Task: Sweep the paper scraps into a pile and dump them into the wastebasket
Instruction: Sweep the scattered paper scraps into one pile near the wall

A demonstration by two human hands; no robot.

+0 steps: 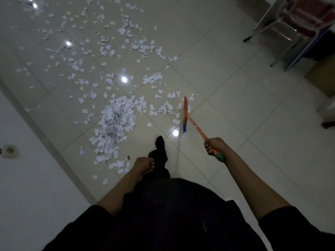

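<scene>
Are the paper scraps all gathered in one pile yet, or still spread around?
Still spread. One pile sits near the foot, but loose scraps lie scattered across the floor beyond it.

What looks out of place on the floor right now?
Torn paper scraps lie strewn across the tiled floor, far beyond the pile gathered near the person's foot. The right hand grips the broom beside loose scraps. No wastebasket is clearly visible.
</scene>
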